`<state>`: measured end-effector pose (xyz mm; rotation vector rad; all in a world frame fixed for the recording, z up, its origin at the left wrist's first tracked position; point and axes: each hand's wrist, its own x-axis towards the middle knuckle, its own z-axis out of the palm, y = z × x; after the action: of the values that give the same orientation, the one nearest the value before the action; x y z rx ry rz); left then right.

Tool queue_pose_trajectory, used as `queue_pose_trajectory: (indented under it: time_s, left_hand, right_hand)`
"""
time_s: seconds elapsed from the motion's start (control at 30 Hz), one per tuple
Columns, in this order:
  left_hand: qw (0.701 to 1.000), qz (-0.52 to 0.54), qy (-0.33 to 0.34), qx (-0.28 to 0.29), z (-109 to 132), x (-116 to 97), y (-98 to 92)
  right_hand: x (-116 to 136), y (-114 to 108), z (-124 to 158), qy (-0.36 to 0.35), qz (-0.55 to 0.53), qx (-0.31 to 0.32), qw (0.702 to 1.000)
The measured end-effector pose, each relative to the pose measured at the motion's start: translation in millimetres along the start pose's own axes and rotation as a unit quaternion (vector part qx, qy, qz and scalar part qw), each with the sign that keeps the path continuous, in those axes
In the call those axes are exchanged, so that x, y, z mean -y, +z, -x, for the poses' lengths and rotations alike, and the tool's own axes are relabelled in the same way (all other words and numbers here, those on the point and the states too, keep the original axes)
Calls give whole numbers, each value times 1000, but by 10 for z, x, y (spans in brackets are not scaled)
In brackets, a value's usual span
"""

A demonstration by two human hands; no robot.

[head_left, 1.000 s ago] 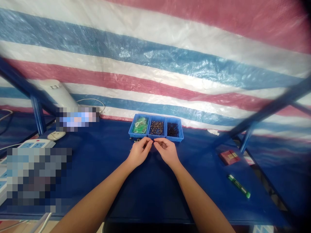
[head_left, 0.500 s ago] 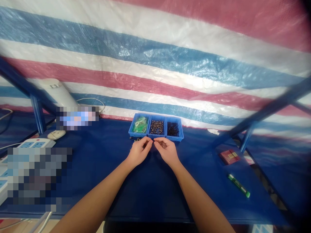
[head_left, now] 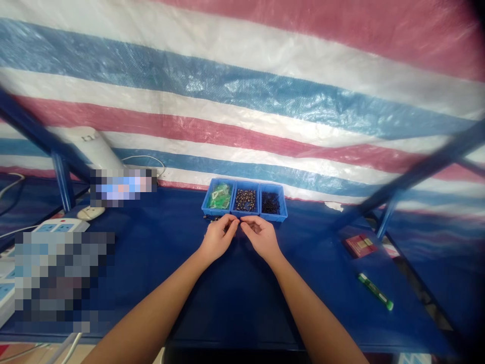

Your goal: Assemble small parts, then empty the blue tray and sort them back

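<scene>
My left hand (head_left: 219,236) and my right hand (head_left: 261,235) meet fingertip to fingertip just in front of three joined blue bins. Both are closed in a pinch; whatever lies between the fingers is too small or hidden to name. The left bin holds green and clear pieces (head_left: 220,196), the middle one small brass-coloured metal parts (head_left: 245,200), the right one small black parts (head_left: 270,202). A few small metal pieces (head_left: 210,218) lie on the table by the left bin, partly covered by my left hand.
On the blue table (head_left: 151,263), a white power strip (head_left: 64,226) and blurred-out items are at the left. A red box (head_left: 359,245) and a green tube-like packet (head_left: 375,291) lie at the right. Blue metal bars (head_left: 424,167) slant along both sides; a striped tarp (head_left: 242,111) hangs behind.
The view has shifted very slightly, so everything sits a little lower and to the right. Both hands keep the same pinched pose in front of the bins.
</scene>
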<state>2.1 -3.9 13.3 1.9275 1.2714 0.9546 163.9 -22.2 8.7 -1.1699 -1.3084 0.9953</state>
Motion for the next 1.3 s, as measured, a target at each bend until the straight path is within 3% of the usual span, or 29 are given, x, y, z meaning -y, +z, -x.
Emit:
queue_pose_trajectory:
  time_s: [0.97,1.3]
  left_hand:
    - [999,38,5,-10,4,-66,-32]
    - [1000,-2,12,-18,-5,-6,-2]
  right_hand:
    - [13,-9,-12,3,-6,-13,1000]
    - [24,4,5,5,-16,3,1000]
